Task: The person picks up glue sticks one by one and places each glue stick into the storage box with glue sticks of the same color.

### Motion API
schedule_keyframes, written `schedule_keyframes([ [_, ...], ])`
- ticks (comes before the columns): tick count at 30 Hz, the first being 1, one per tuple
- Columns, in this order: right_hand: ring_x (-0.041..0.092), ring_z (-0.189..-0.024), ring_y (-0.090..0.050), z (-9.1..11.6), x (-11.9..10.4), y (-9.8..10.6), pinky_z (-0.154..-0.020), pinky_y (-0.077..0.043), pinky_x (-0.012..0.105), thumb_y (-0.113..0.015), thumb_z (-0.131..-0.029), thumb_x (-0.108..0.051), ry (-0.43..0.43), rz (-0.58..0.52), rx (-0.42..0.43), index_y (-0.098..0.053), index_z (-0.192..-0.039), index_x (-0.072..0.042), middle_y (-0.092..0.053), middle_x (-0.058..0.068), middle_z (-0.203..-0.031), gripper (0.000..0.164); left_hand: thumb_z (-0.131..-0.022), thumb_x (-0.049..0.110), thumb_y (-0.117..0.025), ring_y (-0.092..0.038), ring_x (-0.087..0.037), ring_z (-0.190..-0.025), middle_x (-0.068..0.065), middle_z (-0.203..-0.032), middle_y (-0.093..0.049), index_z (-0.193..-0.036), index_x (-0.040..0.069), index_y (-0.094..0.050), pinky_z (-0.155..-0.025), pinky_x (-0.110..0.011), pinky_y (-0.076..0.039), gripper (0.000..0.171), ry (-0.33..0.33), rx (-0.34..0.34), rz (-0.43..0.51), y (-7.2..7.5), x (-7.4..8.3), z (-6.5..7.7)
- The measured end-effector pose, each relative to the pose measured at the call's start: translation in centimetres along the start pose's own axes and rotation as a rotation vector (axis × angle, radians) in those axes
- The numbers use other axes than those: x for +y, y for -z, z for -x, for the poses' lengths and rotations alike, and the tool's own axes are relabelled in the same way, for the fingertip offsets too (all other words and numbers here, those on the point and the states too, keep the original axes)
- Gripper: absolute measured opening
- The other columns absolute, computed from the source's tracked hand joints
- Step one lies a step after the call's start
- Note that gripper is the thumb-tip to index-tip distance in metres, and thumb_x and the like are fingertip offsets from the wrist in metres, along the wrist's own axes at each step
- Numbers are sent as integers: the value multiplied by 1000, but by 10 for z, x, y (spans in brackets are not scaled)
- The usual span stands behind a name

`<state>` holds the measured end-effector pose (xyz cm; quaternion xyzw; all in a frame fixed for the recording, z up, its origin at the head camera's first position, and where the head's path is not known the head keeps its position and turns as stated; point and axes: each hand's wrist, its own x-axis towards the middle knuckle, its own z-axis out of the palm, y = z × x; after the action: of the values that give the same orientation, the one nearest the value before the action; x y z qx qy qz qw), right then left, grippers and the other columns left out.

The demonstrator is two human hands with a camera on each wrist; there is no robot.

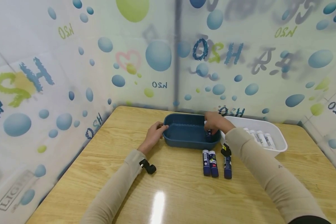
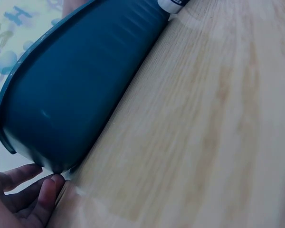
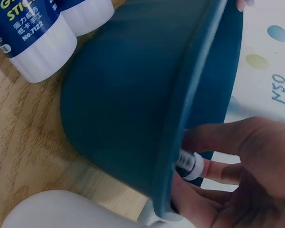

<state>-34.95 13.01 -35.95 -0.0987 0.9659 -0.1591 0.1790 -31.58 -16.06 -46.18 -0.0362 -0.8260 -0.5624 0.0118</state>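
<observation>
A dark blue plastic bin (image 1: 182, 144) stands near the table's back edge. My left hand (image 1: 154, 134) holds its left end, thumb at the rim; the fingers (image 2: 46, 195) touch the outside wall low down in the left wrist view. My right hand (image 1: 216, 121) reaches over the bin's right end and grips a glue stick (image 1: 208, 133) inside it. In the right wrist view the white end of this glue stick (image 3: 195, 166) shows between thumb and fingers, partly hidden by the rim.
Two glue sticks (image 1: 210, 163) lie side by side in front of the bin, with another glue stick (image 1: 227, 167) to their right under the right wrist. A white bin (image 1: 281, 144) with several glue sticks stands right of the blue one. Patterned curtains (image 1: 156, 93) surround the table.
</observation>
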Motion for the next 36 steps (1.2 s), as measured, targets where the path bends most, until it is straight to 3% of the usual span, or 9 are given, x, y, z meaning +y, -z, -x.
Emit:
schedule_keyframes([
  [7, 20, -59, -74, -8, -4, -7, -55, -60, 29, -64, -89, 0, -48, 107, -6, -63, -102, 6, -68, 23, -101, 14, -102, 43, -58, -57, -19, -74, -11, -111, -68, -131, 11, -63, -71, -30, -48, 44, 3, 1, 4, 0, 0, 0],
  [18, 24, -64, -74, -8, -11, -15, -54, -59, 31, -59, -94, -2, -80, 173, -10, -64, -110, 4, -64, 28, -118, 18, -102, 45, -58, -57, -21, -75, -10, -113, -67, -132, 13, -63, -72, -33, -49, 44, 1, -10, 10, 1, 0, 0],
  [26, 22, -60, -72, -5, -16, -17, -48, -54, 28, -61, -93, -5, -73, 268, 35, -67, -109, 3, -66, 22, -107, 18, -102, 44, -57, -56, -20, -74, -9, -107, -67, -130, 13, -64, -71, -32, -48, 42, -2, 10, 1, 1, 1, -1],
  [36, 24, -64, -68, 10, -16, -14, -52, -52, 31, -63, -95, -12, -6, 263, 115, -66, -105, 0, -66, 15, -90, 15, -102, 44, -58, -56, -19, -73, -10, -111, -67, -132, 12, -63, -71, -30, -48, 44, 1, -3, 7, 0, -1, 0],
])
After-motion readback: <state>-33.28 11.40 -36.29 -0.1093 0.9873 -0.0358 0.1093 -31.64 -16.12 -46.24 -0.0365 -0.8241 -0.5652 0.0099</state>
